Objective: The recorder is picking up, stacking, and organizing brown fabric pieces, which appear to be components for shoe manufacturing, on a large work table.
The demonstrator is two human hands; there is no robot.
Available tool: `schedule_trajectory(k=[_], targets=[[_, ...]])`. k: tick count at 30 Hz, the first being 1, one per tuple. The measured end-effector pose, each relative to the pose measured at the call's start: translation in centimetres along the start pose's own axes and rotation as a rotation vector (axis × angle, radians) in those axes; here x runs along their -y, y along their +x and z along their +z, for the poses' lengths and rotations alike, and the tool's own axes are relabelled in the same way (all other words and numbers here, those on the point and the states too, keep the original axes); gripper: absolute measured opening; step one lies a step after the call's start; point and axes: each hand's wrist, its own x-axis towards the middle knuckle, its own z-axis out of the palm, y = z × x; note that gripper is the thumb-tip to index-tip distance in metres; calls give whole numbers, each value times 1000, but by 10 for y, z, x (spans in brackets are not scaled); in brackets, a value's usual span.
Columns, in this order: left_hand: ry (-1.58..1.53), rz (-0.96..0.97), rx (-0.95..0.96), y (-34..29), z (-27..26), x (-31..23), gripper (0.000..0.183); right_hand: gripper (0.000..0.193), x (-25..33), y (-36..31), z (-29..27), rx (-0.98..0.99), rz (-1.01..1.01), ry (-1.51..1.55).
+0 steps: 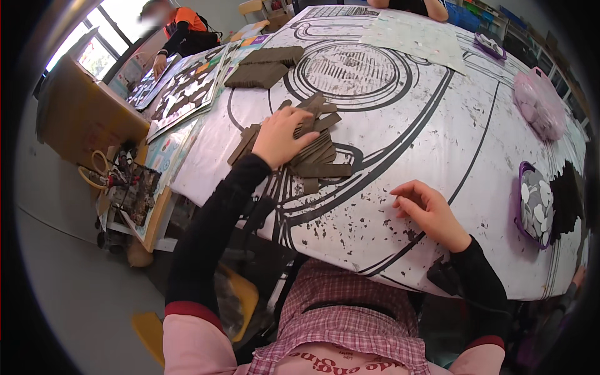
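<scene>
My left hand (282, 136) rests on a loose pile of flat dark brown strips (320, 153), thumb and fingers apart, gripping none that I can make out. The strips overlap at several angles, and part of the pile is hidden beneath the hand. Over the white table cover to the right, my right hand (428, 212) is loosely curled, with a gap between thumb and index finger and nothing visible in it. Behind the pile lie two neat stacks of similar brown strips, a nearer stack (256, 75) and a farther stack (273, 55).
Dark crumbs dot the printed table cover (375, 150). A purple basket of white discs (520, 187), a dark stack (567, 197) and a pink bag (539, 106) stand at right. Patterned boards (187, 87) and a cardboard box (87, 112) are left. Other people are at the far side.
</scene>
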Motion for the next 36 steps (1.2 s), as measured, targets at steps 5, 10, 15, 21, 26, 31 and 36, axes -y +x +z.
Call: schedule_trajectory(k=[5,10,15,21,26,31,36], targets=[[-95,-170,238,39,12,26,41,21,-2,6,-5,22,-32,35],[-144,-159,306,62,15,35,39,21,-1,12,-15,25,-26,-32],[-13,39,208,75,27,22,34,20,-2,19,-19,25,-14,-60],[-176,-93,356,87,28,44,26,19,-1,25,-23,27,-13,-58],[-38,322,120,83,38,37,27,20,-4,27,-26,18,-24,-88],[-330,-139,240,97,7,64,23,19,-1,32,-21,21,-15,-83],[459,-15,-64,96,-19,90,34,18,2,36,-19,35,2,-84]])
